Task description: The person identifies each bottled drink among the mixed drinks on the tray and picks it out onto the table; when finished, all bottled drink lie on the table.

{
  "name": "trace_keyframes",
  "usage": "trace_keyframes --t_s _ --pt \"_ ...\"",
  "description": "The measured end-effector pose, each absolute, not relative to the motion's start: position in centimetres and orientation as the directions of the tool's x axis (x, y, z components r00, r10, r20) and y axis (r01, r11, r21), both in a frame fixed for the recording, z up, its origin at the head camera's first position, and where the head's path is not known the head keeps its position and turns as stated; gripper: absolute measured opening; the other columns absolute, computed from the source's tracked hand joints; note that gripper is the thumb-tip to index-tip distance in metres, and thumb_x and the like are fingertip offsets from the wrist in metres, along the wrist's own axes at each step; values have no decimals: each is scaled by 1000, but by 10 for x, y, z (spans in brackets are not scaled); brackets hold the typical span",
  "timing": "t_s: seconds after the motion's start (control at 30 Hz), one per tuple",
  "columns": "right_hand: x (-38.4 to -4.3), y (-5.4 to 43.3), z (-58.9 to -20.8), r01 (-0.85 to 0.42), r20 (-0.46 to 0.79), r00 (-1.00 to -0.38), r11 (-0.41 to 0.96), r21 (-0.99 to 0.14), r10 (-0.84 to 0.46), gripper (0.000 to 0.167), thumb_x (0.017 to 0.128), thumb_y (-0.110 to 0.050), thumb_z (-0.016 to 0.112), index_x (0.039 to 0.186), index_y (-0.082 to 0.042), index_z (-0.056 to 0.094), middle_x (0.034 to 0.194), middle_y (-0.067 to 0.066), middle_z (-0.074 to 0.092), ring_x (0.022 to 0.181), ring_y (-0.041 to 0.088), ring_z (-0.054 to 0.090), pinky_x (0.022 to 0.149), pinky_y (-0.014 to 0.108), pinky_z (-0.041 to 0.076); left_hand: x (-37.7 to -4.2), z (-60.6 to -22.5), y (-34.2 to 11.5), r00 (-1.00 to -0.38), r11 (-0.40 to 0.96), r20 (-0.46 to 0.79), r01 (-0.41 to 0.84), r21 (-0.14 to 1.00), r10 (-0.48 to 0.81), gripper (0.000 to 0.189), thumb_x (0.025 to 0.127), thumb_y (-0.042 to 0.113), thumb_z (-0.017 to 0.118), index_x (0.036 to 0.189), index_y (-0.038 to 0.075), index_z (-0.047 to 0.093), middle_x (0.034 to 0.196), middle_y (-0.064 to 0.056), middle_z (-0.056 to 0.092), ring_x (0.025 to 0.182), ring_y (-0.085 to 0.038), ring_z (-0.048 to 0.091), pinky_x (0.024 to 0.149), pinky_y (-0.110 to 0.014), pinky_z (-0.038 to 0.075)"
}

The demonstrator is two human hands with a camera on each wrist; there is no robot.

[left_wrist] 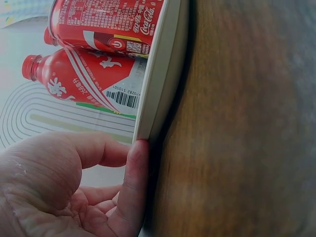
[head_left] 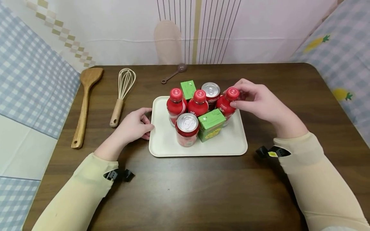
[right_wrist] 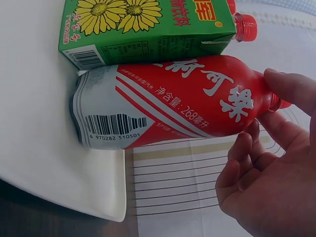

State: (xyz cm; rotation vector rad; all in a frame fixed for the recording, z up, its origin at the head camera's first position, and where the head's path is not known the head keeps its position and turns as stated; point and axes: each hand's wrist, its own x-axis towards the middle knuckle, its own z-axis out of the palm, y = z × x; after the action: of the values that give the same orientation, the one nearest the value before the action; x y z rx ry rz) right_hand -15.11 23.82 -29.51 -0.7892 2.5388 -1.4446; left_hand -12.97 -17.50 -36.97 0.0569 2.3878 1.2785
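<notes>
My right hand [head_left: 257, 99] pinches the neck of the rightmost red drink bottle [right_wrist: 197, 98] between thumb and fingers; its base is at the right part of a cream tray [head_left: 164, 141]. At the tray's left edge, my left hand [head_left: 136, 125] grips the rim with thumb and finger. Two more red bottles, the left one [head_left: 176, 106] and the middle one [head_left: 198, 104], stand on the tray. A red soda can [head_left: 188, 130] stands in front and another can [head_left: 211, 93] behind. One green drink carton [head_left: 212, 125] is at the front, another [head_left: 188, 89] at the back, partly hidden.
Left of the tray lie a wooden spatula [head_left: 85, 106] and a whisk [head_left: 121, 99] on the dark wooden table [head_left: 185, 192]. A brown measuring spoon [head_left: 174, 73] lies behind the tray. Patterned cloth [head_left: 121, 32] hangs along the back and sides.
</notes>
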Motion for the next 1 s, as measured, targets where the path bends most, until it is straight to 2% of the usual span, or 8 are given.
trace_keyframes --t_s 0.23,0.5,1.0 --pt "-151 233 -298 -331 134 -888 409 -850 -440 32 90 -2 74 121 -7 72 114 5 62 98 23 60 77 21 58 -128 -370 -178 -909 584 -354 -168 794 221 68 92 5 64 156 7 39 99 -19 60 65 -24 71 63 -38 66" --pt "-150 230 -299 -308 127 -915 459 -834 -383 24 89 -4 76 112 -6 67 107 3 66 93 25 58 74 25 54 -129 -373 -178 -912 564 -343 -165 809 226 68 91 4 63 155 6 39 98 -19 60 65 -24 71 63 -39 66" --pt "-146 223 -299 -251 109 -953 535 -807 -284 29 86 -11 82 108 -9 63 106 2 64 87 26 56 67 25 52 -131 -373 -176 -909 581 -342 -150 800 237 69 91 4 63 156 6 39 98 -18 60 64 -23 71 62 -38 66"
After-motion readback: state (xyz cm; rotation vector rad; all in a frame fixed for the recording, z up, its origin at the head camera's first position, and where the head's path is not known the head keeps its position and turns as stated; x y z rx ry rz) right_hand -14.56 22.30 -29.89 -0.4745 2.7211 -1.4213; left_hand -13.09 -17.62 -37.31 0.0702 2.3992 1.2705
